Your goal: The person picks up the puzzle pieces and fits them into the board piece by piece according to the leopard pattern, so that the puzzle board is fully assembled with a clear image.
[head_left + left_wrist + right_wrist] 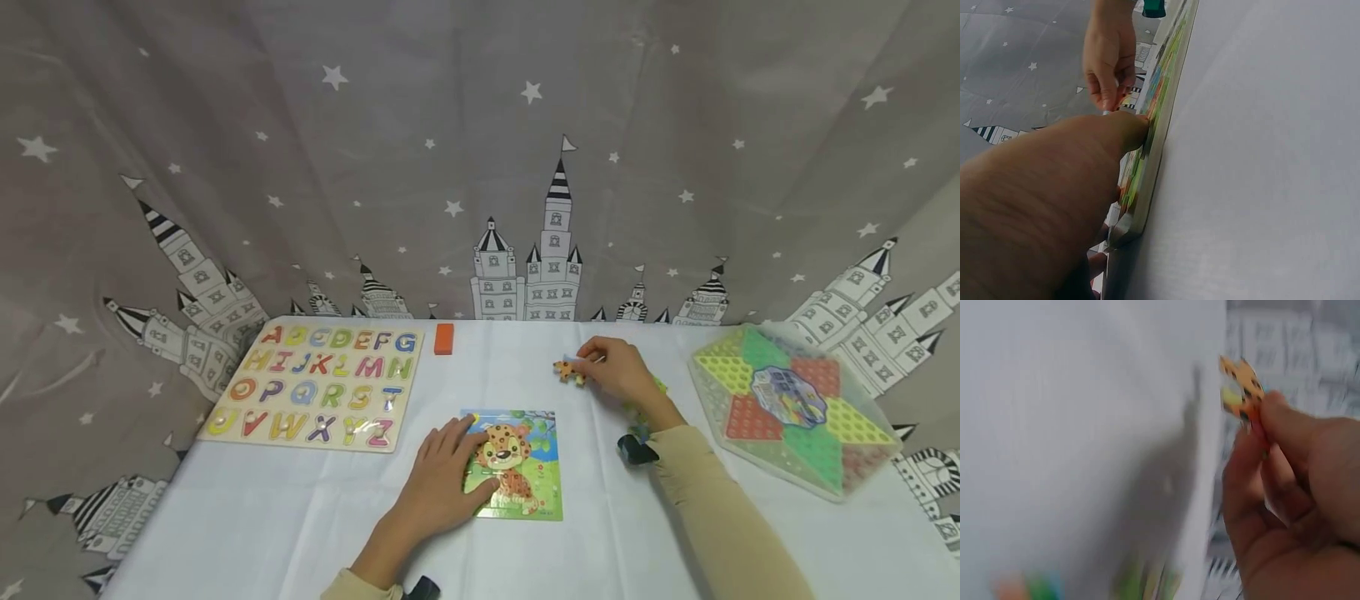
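Note:
A square jigsaw puzzle point(551, 479) with a cartoon leopard lies flat on the white tablecloth, nearly in front of the person. The left hand point(442, 483) rests on its left side with fingers spread, covering part of the picture. In the left wrist view the thumb lies over the puzzle's edge. Beyond the puzzle, the right hand point(615, 371) pinches an orange, black-spotted puzzle piece point(1244, 384) between thumb and fingers. The right wrist view shows this piece raised off the cloth. Green and blue loose puzzle pieces point(640, 429) lie partly hidden beneath the right wrist.
A wooden alphabet board point(300, 408) with colored letters lies on the left. Behind the puzzle is a small orange-red block point(444, 339). A clear hexagonal case point(817, 433) with red, yellow and green triangles sits on the right. A grey castle-print curtain point(450, 167) hangs behind the table.

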A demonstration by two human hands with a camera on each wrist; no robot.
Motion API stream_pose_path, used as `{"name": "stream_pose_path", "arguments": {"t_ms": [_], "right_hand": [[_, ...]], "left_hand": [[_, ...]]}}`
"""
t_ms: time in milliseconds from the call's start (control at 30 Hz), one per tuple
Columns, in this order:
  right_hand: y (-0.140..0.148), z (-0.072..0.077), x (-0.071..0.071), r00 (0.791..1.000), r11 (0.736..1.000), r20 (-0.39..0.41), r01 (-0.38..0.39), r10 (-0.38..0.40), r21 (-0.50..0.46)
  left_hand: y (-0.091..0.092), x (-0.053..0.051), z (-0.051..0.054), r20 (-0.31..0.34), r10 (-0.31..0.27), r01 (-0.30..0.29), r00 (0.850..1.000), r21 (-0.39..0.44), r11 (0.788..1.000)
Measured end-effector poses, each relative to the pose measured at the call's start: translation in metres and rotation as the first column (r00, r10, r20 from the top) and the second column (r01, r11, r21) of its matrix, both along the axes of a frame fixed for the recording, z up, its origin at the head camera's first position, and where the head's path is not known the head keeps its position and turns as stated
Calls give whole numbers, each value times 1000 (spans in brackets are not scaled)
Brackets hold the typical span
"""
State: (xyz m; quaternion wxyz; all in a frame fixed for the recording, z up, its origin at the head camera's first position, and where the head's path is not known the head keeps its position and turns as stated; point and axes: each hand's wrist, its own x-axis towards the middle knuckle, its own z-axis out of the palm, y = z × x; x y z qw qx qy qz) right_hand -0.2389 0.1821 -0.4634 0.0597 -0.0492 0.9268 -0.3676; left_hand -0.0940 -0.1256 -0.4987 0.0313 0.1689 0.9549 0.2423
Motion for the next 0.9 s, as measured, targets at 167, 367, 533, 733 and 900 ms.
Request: {"name": "stream_pose_path", "arguments": {"t_ms": [167, 367, 533, 733, 900], "right_hand": [[-48, 3, 35, 978, 976, 71, -184, 194, -120], [-83, -9, 57, 967, 963, 6, -252, 254, -98], [-91, -14, 61, 971, 971, -42, -238, 237, -24], [-98, -11, 64, 969, 969, -54, -237, 241, 74], [-102, -9, 67, 969, 960, -64, -228, 240, 161]], "left_hand": [[-1, 1, 0, 3, 6, -6, 1000, -21, 1000], [0, 0, -1, -11, 8, -8, 1000, -20, 1000], [2, -1, -1, -8, 11, -11, 1000, 1, 1000], [0, -1, 0, -18, -2, 2, 1000, -22, 1000], [0, 0, 2, -28, -20, 19, 999, -36, 999]]}}
